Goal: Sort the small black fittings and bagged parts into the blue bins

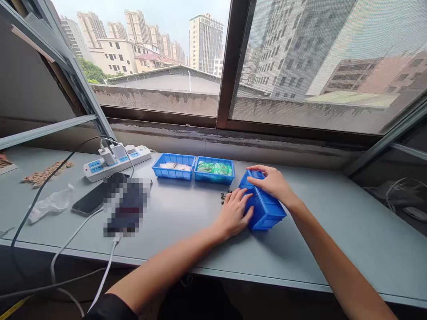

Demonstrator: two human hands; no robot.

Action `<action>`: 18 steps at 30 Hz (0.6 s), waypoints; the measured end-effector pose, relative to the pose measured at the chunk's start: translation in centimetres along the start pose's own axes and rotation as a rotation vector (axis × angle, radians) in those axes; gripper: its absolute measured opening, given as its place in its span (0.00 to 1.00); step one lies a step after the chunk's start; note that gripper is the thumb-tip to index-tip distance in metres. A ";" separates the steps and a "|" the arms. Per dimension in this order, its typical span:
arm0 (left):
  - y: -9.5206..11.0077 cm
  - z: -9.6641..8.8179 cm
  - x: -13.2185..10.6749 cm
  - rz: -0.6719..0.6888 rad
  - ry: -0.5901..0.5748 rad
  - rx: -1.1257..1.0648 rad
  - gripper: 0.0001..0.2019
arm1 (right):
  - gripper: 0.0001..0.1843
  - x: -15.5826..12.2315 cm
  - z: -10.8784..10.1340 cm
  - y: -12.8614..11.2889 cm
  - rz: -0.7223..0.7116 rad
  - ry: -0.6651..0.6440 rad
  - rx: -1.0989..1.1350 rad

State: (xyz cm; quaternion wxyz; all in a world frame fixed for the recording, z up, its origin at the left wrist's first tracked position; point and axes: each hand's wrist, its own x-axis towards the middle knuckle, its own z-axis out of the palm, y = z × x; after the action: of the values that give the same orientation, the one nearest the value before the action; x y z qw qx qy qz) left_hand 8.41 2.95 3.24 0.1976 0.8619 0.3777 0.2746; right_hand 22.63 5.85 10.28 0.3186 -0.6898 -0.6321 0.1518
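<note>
A blue plastic bin [267, 206] is tipped on its side on the desk, its opening apparently turned left, away from my view. My right hand [271, 183] grips its upper edge, fingers over the far end and thumb on the near side. My left hand [235, 211] lies against the bin's left side with the fingers stretched and slightly apart; part of the bin is hidden behind it. Several small dark pieces [223, 197] lie on the desk just beyond my left fingers.
Two upright blue bins stand at the back, one with pale packets [175, 166], one with green packets [214, 168]. Leftward are a power strip [116, 162], a black phone [90, 202], a blurred-out device [128, 209], cables, crumpled plastic [51, 204] and brown pieces [46, 174]. A window rises behind.
</note>
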 end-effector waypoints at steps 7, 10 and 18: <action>0.4 -0.7 0.2 -0.116 0.177 -0.078 0.12 | 0.19 0.5 -2.3 4.7 0.038 0.065 0.176; 0.4 -0.8 0.2 -0.123 0.192 -0.073 0.12 | 0.19 0.4 -2.7 5.3 0.124 0.088 0.247; 0.2 -0.9 0.1 -0.104 0.215 -0.063 0.12 | 0.12 1.6 -2.5 7.4 0.352 -0.015 0.691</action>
State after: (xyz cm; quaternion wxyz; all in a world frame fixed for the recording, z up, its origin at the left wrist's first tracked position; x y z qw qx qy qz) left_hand 8.05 2.96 4.06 0.1968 0.8000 0.4323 0.3666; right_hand 30.14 6.85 7.78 0.4967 -0.6387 -0.4179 0.4132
